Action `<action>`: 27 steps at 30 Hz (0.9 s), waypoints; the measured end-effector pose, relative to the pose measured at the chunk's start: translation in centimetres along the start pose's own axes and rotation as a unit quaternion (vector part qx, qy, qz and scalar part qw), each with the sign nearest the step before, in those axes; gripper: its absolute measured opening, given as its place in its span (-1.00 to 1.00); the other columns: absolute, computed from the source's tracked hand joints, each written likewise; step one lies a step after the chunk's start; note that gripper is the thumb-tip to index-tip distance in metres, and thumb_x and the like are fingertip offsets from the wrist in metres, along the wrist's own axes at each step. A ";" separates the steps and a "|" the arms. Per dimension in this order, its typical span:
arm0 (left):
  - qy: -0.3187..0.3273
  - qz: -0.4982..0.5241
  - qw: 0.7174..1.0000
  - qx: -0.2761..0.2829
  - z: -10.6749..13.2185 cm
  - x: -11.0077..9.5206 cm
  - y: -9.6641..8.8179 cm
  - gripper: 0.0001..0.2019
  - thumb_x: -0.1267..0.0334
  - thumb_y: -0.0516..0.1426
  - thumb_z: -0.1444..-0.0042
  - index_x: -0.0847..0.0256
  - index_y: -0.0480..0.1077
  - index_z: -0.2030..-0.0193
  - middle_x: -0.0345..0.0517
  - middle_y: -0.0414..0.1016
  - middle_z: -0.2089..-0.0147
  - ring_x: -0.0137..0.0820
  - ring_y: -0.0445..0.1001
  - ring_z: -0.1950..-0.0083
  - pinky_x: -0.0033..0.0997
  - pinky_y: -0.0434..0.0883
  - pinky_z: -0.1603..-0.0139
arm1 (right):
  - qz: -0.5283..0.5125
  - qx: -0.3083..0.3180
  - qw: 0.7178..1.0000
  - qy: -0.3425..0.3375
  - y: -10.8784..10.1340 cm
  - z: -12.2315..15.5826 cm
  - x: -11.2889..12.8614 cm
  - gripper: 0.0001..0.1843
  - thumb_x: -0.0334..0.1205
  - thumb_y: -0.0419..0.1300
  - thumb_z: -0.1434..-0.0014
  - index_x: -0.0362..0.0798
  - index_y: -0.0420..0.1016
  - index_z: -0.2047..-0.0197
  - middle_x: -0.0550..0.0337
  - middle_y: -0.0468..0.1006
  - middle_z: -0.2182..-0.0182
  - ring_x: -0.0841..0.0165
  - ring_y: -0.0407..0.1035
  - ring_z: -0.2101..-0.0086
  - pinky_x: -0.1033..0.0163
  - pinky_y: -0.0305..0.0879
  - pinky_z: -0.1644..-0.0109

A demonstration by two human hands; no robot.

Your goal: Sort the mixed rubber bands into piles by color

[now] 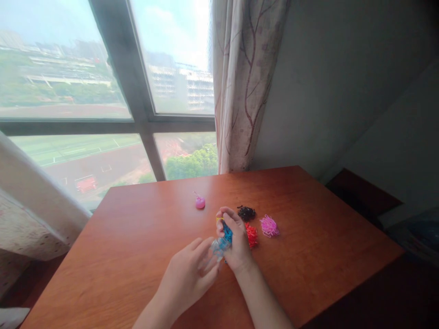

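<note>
My right hand (236, 240) is closed around a bundle of blue strands (227, 231) over the middle of the wooden table. A thin yellow loop (220, 219) shows at its fingertips. Between both hands is a clear, crinkled plastic bag (219, 247) with blue showing through it; how much of the blue bundle lies inside, I cannot tell. My left hand (188, 272) has its fingers curled on the near left side of this bag, slightly blurred. Just beyond my right hand lies a red pile of small strands (251, 235), partly hidden by that hand.
On the wooden table (137, 242) lie a black pile of strands (246, 212), a pink pile (269, 226) and a small round pink object with a strap (200, 202). A window (171, 87) and a patterned curtain (250, 82) stand behind the far edge.
</note>
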State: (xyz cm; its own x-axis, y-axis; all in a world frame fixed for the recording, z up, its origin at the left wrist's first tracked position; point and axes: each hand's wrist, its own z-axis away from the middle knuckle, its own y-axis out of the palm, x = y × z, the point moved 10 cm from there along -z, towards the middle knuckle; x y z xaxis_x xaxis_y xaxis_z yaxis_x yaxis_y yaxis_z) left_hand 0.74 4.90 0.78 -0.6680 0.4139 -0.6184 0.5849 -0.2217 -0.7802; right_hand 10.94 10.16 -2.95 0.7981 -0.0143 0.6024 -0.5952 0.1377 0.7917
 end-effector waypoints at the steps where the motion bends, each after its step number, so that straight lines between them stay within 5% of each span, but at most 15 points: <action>1: 0.003 -0.001 1.000 0.006 0.1 -0.1 0.1 -0.81 0.32 0.07 -0.12 0.10 0.41 0.13 -0.18 0.46 0.28 -0.39 0.44 0.30 -0.50 0.32 0.29 | 0.010 0.000 1.000 -0.001 0.0 0.0 0.1 -0.79 -0.19 0.43 0.01 -0.04 0.57 0.30 0.26 0.53 0.41 0.57 0.25 0.55 0.51 0.10 0.60; 8: 0.000 0.003 0.999 0.042 0.1 -0.2 0.6 -0.83 0.33 0.09 -0.08 0.11 0.40 0.17 -0.19 0.47 0.28 -0.39 0.45 0.30 -0.52 0.29 0.31 | 0.039 0.012 0.999 -0.001 -0.1 0.0 0.2 -0.63 0.05 0.43 -0.02 -0.07 0.49 0.37 0.36 0.40 0.59 0.60 0.16 0.66 0.52 -0.04 0.66; 13: -0.017 0.018 0.999 0.029 0.2 0.2 0.4 -0.79 0.35 0.10 -0.05 0.10 0.41 0.15 -0.19 0.50 0.23 -0.37 0.47 0.25 -0.50 0.31 0.25 | 0.042 0.010 0.999 -0.032 0.4 0.5 0.4 -0.63 0.10 0.34 -0.11 -0.06 0.47 0.36 0.31 0.45 0.58 0.52 0.25 0.63 0.46 0.08 0.60; 19: -0.037 0.029 0.999 -0.010 0.2 0.7 -0.2 -0.73 0.36 0.11 -0.05 0.06 0.44 0.09 -0.19 0.53 0.19 -0.38 0.49 0.24 -0.48 0.33 0.22 | 0.009 0.036 0.999 -0.023 1.3 1.1 0.0 -0.75 -0.01 0.25 -0.14 -0.02 0.50 0.23 0.28 0.48 0.53 0.42 0.35 0.50 0.35 0.24 0.40; 27: -0.044 0.006 0.999 -0.029 0.0 0.9 -0.5 -0.71 0.30 0.12 -0.10 0.07 0.45 0.02 -0.16 0.53 0.20 -0.36 0.50 0.24 -0.48 0.35 0.23 | -0.016 0.045 0.999 0.002 1.3 1.1 -0.4 -0.84 -0.23 0.21 0.04 0.00 0.53 0.32 0.29 0.44 0.53 0.39 0.32 0.44 0.31 0.26 0.31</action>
State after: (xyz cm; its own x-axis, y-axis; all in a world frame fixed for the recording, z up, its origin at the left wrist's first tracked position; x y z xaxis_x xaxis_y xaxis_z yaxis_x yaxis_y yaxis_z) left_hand -0.18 5.39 0.66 -0.6975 0.3319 -0.6351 0.6165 -0.1739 -0.7679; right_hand 9.70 9.30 -2.05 0.8166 -0.0135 0.5771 -0.5760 0.0469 0.8161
